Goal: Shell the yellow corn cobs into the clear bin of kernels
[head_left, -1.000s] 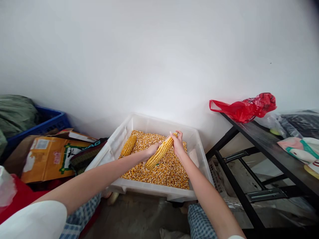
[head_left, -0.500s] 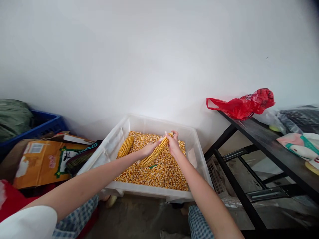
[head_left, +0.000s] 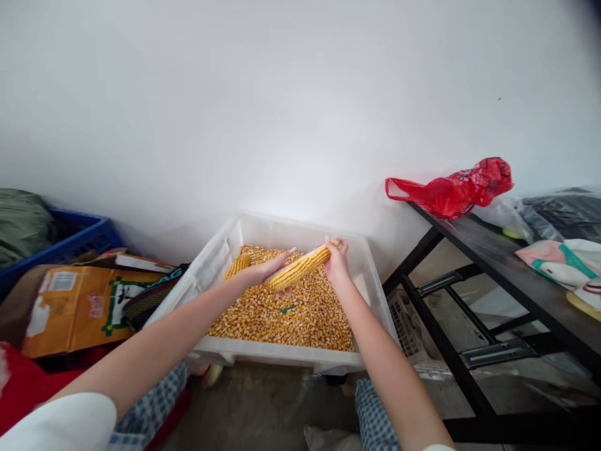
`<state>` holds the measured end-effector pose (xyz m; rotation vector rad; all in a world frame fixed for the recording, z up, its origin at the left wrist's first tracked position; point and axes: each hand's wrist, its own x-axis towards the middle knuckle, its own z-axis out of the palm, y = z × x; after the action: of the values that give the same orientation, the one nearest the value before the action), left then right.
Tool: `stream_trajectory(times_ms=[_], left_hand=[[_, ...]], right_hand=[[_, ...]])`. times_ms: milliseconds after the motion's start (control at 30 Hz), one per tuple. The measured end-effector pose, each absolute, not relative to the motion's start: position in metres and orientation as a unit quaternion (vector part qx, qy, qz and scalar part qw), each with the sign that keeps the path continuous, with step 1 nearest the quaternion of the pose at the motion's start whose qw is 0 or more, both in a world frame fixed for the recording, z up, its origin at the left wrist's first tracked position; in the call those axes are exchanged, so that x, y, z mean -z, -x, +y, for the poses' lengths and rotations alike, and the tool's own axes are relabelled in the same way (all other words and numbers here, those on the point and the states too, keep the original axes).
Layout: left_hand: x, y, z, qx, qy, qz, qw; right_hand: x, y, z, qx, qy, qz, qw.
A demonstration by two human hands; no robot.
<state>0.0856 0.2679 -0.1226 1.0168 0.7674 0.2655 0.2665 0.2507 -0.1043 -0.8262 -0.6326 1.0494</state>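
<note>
1. A long yellow dried corn cob [head_left: 300, 268] is held above a translucent white plastic tub [head_left: 213, 263] filled with loose yellow corn kernels [head_left: 282, 316]; the cob is tilted, its upper end pointing toward 2 o'clock.
2. The lower end of the cob is cradled by the left hand [head_left: 265, 270], its fingers lying loosely extended along the cob rather than clenched.
3. The upper end is pinched by the right hand [head_left: 337, 262], the fingers being closed around the tip.
4. A second, shorter yellow corn cob [head_left: 237, 265] is seen lying on the kernels at 9 o'clock from the held cob, partly hidden behind the left wrist.
5. A small green scrap [head_left: 287, 308] lies on the kernels at 6 o'clock from the held cob.
6. At 3 o'clock from the tub, a black metal-framed table [head_left: 507, 275] bears a crumpled red plastic bag [head_left: 457, 188].
7. At 9 o'clock from the tub, an orange printed cardboard box [head_left: 79, 307] and a blue plastic crate [head_left: 84, 232] are found.
</note>
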Motion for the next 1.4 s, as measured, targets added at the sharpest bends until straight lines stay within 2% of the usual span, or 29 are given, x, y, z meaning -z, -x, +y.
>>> stream_trajectory(times_ms=[67,167,333,500,600,767,1000,1400], left_hand=[[0.117,-0.083,0.270,-0.187,-0.447,0.366,0.794],[0.109,-0.082,0.273,-0.348,-0.372,0.356,0.784],[0.100,-0.087,0.281,-0.514,-0.288,0.336,0.735],[0.085,-0.094,0.296,-0.643,-0.201,0.242,0.698],[0.079,-0.095,0.298,-0.627,-0.197,0.275,0.702],[0.084,-0.107,0.277,-0.504,-0.242,0.336,0.757],[0.093,-0.125,0.262,-0.578,-0.292,0.290,0.705],[0.107,-0.117,0.269,-0.585,-0.315,0.340,0.666]], right_hand=[[0.104,-0.278,0.254,-0.446,0.386,-0.229,0.774],[0.106,-0.287,0.255,-0.431,0.403,-0.163,0.791],[0.108,-0.276,0.249,-0.558,0.375,-0.234,0.702],[0.099,-0.255,0.236,-0.634,0.349,-0.316,0.613],[0.094,-0.247,0.228,-0.629,0.373,-0.417,0.539],[0.096,-0.233,0.220,-0.576,0.470,-0.478,0.467],[0.116,-0.215,0.222,-0.506,0.449,-0.454,0.580],[0.127,-0.206,0.216,-0.456,0.458,-0.531,0.548]])
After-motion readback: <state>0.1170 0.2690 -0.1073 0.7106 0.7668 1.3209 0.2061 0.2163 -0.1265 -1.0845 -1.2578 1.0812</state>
